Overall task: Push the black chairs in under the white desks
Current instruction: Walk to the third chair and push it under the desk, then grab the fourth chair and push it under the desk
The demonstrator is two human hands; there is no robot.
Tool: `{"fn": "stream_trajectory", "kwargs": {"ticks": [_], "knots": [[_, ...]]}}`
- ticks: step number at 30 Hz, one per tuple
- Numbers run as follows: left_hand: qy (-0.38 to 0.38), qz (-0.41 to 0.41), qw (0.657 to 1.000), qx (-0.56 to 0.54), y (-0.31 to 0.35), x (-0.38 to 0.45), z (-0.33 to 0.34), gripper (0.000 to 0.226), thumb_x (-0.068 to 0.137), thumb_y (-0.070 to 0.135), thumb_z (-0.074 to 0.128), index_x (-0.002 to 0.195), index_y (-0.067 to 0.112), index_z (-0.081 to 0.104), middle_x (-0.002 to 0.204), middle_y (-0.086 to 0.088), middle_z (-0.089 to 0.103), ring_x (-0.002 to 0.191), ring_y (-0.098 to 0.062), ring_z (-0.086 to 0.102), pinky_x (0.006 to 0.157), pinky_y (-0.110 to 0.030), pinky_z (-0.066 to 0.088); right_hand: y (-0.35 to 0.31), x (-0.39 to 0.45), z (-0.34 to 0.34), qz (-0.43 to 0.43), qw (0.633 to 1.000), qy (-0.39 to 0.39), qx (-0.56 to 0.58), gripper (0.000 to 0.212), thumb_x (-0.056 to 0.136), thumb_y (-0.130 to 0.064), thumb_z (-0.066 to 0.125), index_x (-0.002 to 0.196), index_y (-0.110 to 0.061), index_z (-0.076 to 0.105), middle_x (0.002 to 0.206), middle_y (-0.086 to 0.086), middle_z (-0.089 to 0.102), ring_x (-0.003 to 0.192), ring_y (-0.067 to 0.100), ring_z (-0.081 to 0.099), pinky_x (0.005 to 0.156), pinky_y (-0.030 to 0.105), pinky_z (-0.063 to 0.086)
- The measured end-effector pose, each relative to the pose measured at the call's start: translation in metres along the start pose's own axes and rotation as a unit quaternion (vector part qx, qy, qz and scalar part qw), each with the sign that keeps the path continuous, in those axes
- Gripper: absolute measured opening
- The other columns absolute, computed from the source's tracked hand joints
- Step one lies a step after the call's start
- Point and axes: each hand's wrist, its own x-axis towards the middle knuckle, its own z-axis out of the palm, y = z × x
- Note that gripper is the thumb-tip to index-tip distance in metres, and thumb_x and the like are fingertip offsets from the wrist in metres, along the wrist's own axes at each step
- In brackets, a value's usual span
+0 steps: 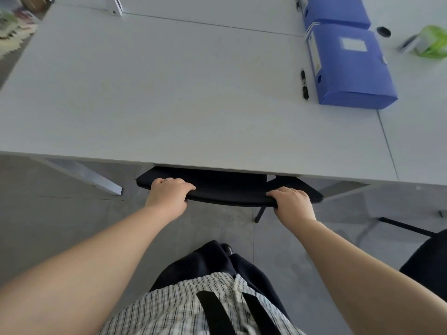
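One black chair (229, 189) sits mostly under the white table (169, 93) edge, its backrest top showing at 6 o'clock. The left hand (169, 197) and right hand (291, 204), each grip clamped on it. Two blue boxes (350, 66) at 2 o'clock; a second chair (428, 259) at 4 o'clock.
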Motion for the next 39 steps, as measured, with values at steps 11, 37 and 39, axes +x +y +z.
{"fn": "stream_trajectory", "kwargs": {"ticks": [11, 37, 39], "knots": [[0.033, 0.059, 0.997, -0.035, 0.035, -0.023, -0.007, 0.045, 0.088, 0.020, 0.053, 0.133, 0.025, 0.052, 0.136, 0.000, 0.055, 0.125, -0.025, 0.050, 0.100, -0.038, 0.039, -0.011, -0.058, -0.001, 0.045, 0.992, 0.063, 0.100, 0.059, 0.088, -0.014, 0.055, 0.143, -0.024, 0.036, 0.153, -0.002, 0.035, 0.146, 0.018, 0.022, 0.120, 0.037, 0.018], [-0.154, 0.446, 0.882, -0.012, 0.379, -0.212, 0.143, 0.047, 0.090, 0.020, 0.056, 0.136, 0.029, 0.047, 0.130, 0.009, 0.059, 0.126, -0.014, 0.049, 0.104, -0.032, 0.040, 0.144, -0.476, 0.132, 0.411, 0.881, 0.075, 0.224, 0.052, 0.089, -0.031, 0.057, 0.139, -0.027, 0.043, 0.137, -0.001, 0.052, 0.126, 0.023, 0.048, 0.102, 0.035, 0.042], [-0.173, 0.457, 0.872, -0.022, 0.413, -0.239, 0.166, 0.046, 0.090, 0.021, 0.056, 0.135, 0.029, 0.048, 0.128, 0.009, 0.060, 0.124, -0.012, 0.051, 0.103, -0.032, 0.042, 0.160, -0.519, 0.148, 0.433, 0.868, 0.076, 0.231, 0.051, 0.088, -0.030, 0.058, 0.138, -0.027, 0.044, 0.136, -0.001, 0.052, 0.126, 0.022, 0.048, 0.101, 0.034, 0.042]]}}
